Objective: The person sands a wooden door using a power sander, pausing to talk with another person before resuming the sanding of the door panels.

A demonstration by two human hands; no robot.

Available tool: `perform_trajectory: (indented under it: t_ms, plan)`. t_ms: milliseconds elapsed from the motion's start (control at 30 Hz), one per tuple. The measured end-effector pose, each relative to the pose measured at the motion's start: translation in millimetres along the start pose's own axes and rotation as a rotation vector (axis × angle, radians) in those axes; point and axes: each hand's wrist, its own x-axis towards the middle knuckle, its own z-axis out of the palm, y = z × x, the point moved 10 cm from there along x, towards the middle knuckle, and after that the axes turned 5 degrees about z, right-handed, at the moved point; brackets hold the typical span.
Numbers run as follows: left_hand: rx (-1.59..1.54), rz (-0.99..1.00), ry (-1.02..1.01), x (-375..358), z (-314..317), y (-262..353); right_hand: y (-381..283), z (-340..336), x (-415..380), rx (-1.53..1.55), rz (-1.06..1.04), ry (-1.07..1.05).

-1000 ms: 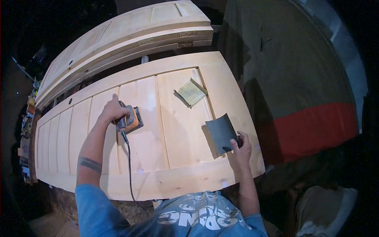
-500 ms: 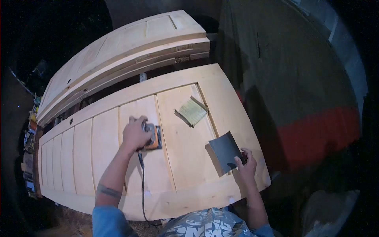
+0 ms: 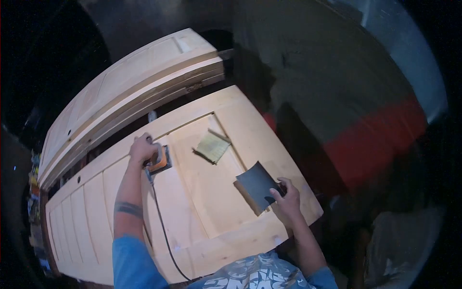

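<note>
My left hand [image 3: 142, 147] is wrapped round the top of an orange and black electric sander [image 3: 163, 159], whose base lies on a recessed panel of the pale wooden door [image 3: 269, 139]. A dark power cord [image 3: 160, 216] runs from the sander back toward my body. Between the thumb and fingers of my right hand [image 3: 288, 198] is the edge of a dark sheet of sandpaper [image 3: 257, 185], slightly curled above the door's right part. A yellowish-green piece of sandpaper [image 3: 214, 146] with curled edges rests on the panel between my hands.
Beyond this door lies a stack of similar wooden doors [image 3: 144, 58], with a narrow gap between. A dark cloth with a red lower part [image 3: 370, 144] hangs at the right. Assorted small items [image 3: 34, 192] line the far left.
The sander has moved away from me on the panel, toward the door's far edge, in my left hand. My right hand still holds the dark sandpaper. The view has shifted.
</note>
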Motion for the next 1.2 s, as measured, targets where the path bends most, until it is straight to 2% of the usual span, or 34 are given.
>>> perform_trajectory:
  t_ms: [100, 167, 267, 300, 400, 467, 533, 567, 600, 633, 700, 933, 1200]
  plan:
    - [-0.066, 0.066, 0.068, 20, 8, -22, -17, -6, -3, 0.080, 0.096, -0.035]
    - [-0.196, 0.041, 0.037, 25, 9, -31, -14, -8, -2, 0.070, 0.025, -0.006]
    - [-0.117, 0.053, 0.071, 46, 10, -66, -8, -4, -1, -0.029, -0.001, -0.004]
    - [0.050, 0.006, 0.161, 37, -5, -65, -6, -10, -3, -0.027, 0.008, 0.011]
    - [-0.031, 0.033, 0.027, 58, 10, -104, -6, -2, -4, 0.015, 0.032, 0.011]
    - [0.109, 0.038, 0.131, 51, 3, -110, -6, -2, -6, 0.063, 0.075, 0.014]
    - [0.129, 0.004, 0.075, 52, 2, -117, -12, -4, -5, 0.115, 0.130, 0.003]
    - [0.134, -0.029, 0.081, 52, 3, -122, -3, -2, 0, 0.087, 0.087, 0.010]
    - [0.172, -0.078, -0.075, 44, -4, -104, 5, -1, 5, 0.065, 0.045, 0.035]
    - [0.120, -0.127, -0.101, 34, -11, -94, 7, 2, 6, 0.035, 0.017, 0.016]
    - [0.103, -0.152, -0.020, 33, -20, -90, 4, -1, 8, -0.017, -0.031, 0.025]
    - [0.119, -0.182, -0.038, 38, -22, -58, 0, -1, 6, 0.023, -0.012, 0.013]
    - [0.083, -0.107, -0.119, 57, -5, -20, 2, 0, 6, 0.049, 0.030, -0.014]
